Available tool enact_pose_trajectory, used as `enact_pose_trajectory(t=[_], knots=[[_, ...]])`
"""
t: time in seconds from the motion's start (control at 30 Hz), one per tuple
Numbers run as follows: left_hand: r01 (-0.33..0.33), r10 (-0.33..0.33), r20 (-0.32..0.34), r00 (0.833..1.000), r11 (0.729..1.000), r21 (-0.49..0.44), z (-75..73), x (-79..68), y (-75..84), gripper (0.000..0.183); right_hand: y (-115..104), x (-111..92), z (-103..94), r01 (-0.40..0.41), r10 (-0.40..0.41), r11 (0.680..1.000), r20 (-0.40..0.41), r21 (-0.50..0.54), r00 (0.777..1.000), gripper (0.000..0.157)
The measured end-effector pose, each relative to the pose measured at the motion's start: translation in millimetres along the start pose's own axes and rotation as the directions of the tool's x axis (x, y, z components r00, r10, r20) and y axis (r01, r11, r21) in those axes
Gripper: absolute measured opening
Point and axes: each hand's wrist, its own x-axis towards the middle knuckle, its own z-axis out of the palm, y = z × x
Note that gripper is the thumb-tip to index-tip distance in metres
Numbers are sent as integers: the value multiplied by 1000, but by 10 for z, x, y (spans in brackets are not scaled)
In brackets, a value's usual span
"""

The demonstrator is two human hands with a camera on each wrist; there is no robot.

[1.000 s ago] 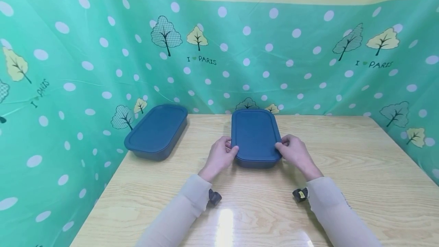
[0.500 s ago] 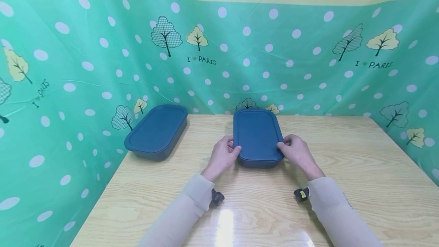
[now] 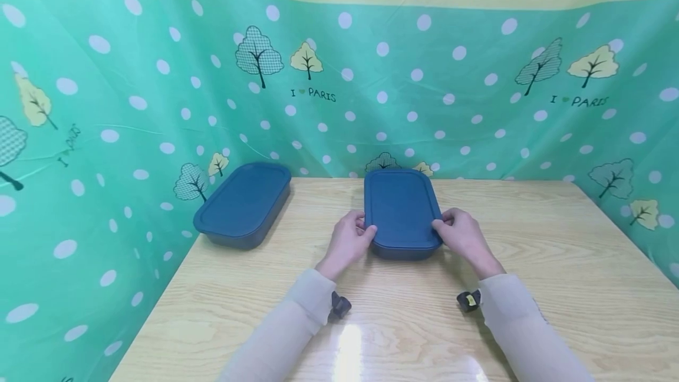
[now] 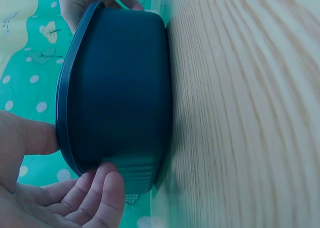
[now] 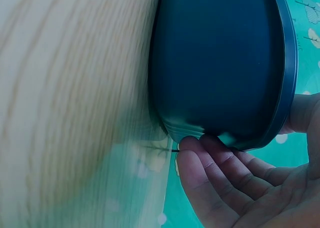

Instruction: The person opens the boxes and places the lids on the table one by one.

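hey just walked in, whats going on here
A person is holding a blue box by its two long sides, left hand on one and right hand on the other. Its lid is on, and it appears to rest on the table. A second box, also covered, sits to the left, with neither hand on it.

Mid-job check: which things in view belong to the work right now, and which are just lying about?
In the job, by the look of it:
- middle blue box, held at both sides
- left hand
- right hand

Seemingly just there:
- left-hand blue box, untouched
- wooden table
- polka-dot cloth behind
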Motion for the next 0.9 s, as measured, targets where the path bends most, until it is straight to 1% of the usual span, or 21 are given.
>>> enact_pose_trajectory(t=[0.27,0.57,0.9], knots=[[9,-9,-1,1000,1000,-17,11,-2,43,45,9,8,-24,9,-9,1000,-6,-1,1000,42],[3,-3,1,1000,1000,-24,30,-1,70,46,7,6,-46,-8,8,1000,2,3,1000,44],[19,-19,-4,1000,1000,-20,78,46,68,45,32,11,-75,3,-3,1000,-14,-3,1000,45]])
